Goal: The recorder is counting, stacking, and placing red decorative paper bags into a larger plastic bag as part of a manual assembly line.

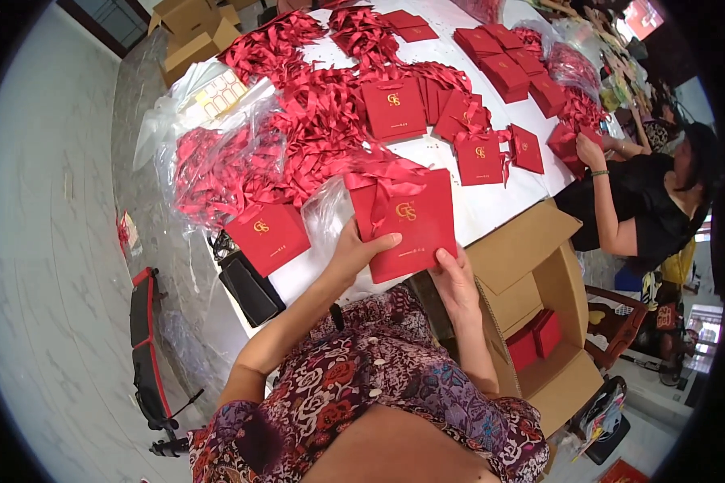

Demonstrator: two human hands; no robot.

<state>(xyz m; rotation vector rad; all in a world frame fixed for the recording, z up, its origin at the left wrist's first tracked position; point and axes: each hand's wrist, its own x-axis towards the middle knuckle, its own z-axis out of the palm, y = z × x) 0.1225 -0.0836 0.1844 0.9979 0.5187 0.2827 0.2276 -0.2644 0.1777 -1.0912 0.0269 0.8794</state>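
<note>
Between my two hands I hold a red paper gift bag with a gold emblem and a red ribbon at its top. My left hand grips its left side, thumb across the front. Fingers of my right hand close on the lower right corner, partly hidden behind the bag. Just beyond lies a big heap of red ribbons, some in clear plastic. Another red bag rests flat to the left of my hands. More red bags lie farther back on the white table.
An open cardboard box with red bags inside stands close by my right arm. A black pouch sits at the table's left edge. Stacked red bags are at the far right. A co-worker handles a red bag at the right.
</note>
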